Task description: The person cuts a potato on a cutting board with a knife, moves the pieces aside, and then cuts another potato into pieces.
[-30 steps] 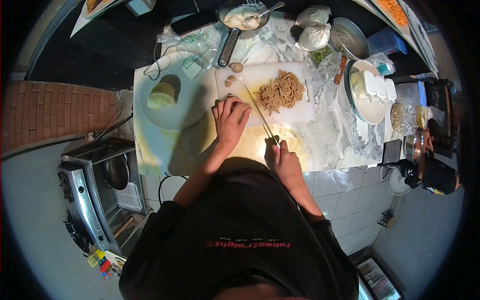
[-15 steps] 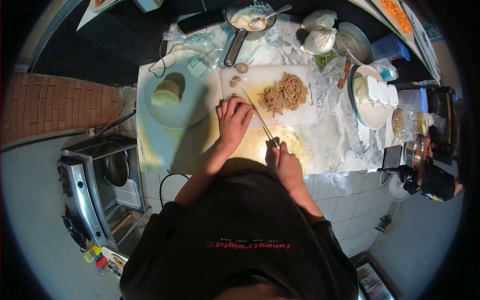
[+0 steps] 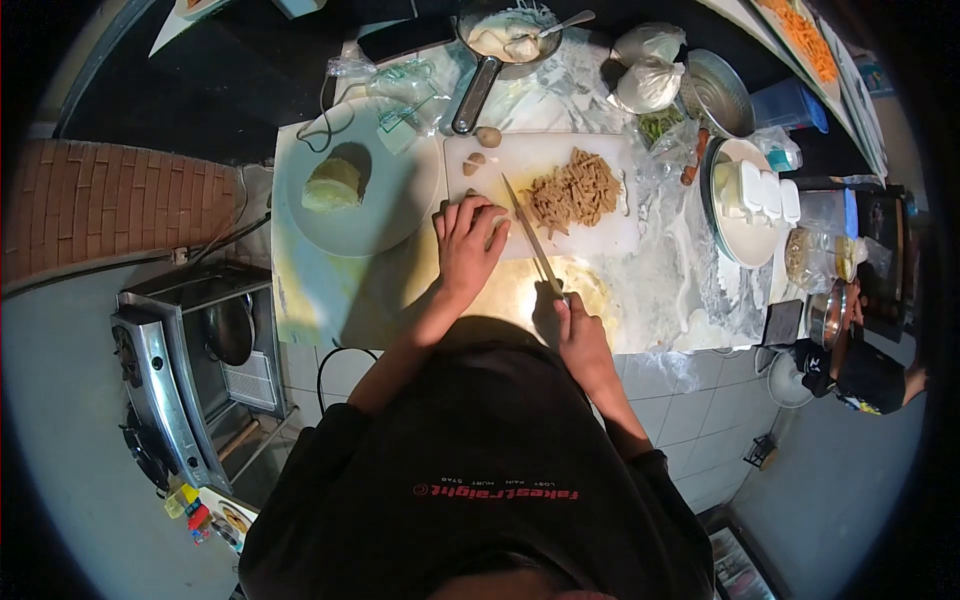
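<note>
Knife (image 3: 530, 232) gripped by handle in clenched right hand (image 3: 578, 330), blade slanted over white cutting board (image 3: 612, 236). Left hand (image 3: 468, 245) pressed on board just beside blade, fingers bent; what is pinned beneath cannot be told. Heap of cut strips (image 3: 573, 190) judged done; few whole lumps (image 3: 488, 136) at far corner left uncut. Plate (image 3: 400, 205) with pale wedge (image 3: 333, 185) beside board.

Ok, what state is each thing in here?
knife: gripped in right hand, blade slanted over cutting board
left hand: fingers curled down at the cutting board's near edge
brown strips: cut, piled on the cutting board
frying pan: filled, spoon resting inside
plate: holding one pale chunk
</note>
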Available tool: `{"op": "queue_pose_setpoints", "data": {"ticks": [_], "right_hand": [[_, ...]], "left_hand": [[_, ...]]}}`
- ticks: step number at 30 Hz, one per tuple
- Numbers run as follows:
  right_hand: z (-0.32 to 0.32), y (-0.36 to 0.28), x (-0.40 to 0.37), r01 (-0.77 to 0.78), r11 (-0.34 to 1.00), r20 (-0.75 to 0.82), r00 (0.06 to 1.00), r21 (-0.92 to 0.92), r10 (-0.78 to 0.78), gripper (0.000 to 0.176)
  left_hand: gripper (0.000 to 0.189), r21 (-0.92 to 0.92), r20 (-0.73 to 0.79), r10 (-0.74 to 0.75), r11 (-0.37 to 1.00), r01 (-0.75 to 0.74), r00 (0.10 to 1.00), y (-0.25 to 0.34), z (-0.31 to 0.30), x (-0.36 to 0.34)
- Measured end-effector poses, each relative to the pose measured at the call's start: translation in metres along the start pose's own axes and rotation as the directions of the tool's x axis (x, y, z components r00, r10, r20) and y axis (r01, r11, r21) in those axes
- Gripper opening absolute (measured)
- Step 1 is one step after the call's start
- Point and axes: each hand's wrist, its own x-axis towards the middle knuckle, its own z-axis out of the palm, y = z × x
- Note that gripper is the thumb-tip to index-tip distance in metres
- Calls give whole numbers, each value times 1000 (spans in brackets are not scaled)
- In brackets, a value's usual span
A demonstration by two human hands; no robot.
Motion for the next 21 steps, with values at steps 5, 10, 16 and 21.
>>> {"op": "queue_pose_setpoints", "data": {"ticks": [5, 10, 16, 21], "right_hand": [[1, 3, -1, -36, 999, -30, 999, 6, 36, 35], [5, 2, -2, -43, 999, -23, 999, 4, 43, 36], [3, -1, -3, -19, 1000, -37, 999, -1, 19, 36], [3, 2, -2, -43, 999, -53, 998, -32, 41, 35]], "left_hand": [[20, 16, 4, 32, 999, -32, 999, 5, -3, 0], [18, 61, 18, 85, 994, -86, 996, 6, -5, 3], [17, 10, 4, 46, 999, -46, 999, 4, -1, 1], [17, -4, 4, 56, 998, -56, 998, 6, -3, 1]]}}
